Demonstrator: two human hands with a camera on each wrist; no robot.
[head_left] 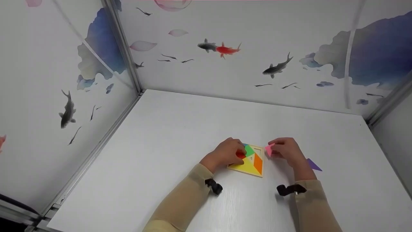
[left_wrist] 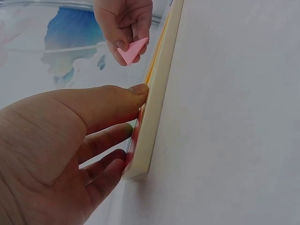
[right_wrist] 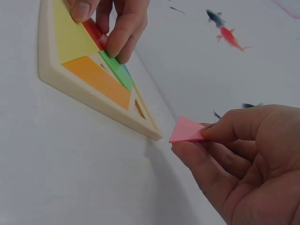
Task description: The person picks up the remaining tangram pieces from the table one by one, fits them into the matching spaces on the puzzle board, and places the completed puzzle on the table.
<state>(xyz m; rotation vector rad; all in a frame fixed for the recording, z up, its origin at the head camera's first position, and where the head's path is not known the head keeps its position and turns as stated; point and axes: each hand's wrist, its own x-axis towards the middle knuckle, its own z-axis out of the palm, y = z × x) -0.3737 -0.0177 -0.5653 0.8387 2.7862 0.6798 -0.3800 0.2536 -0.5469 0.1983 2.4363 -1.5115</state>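
Left hand (head_left: 225,154) is down on the cream square puzzle tray (head_left: 254,173) on the white table (head_left: 180,135), thumb against its edge and fingers stretched flat over the coloured pieces inside. Right hand (head_left: 286,149) hovers just beside the tray's corner, pinching a small pink triangle piece (head_left: 269,149) between thumb and fingertips.

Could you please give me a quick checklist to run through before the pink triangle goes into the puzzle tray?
1. Right hand pinches the pink triangle: ok.
2. Left hand steadies the tray, fingers on its pieces: ok.
3. An open gap remains near the tray's corner: ok.
4. Gap matches the triangle's shape: cannot tell.
5. Triangle already over the gap: not ok, it is beside the tray.
6. Purple piece lies clear of the tray: ok.
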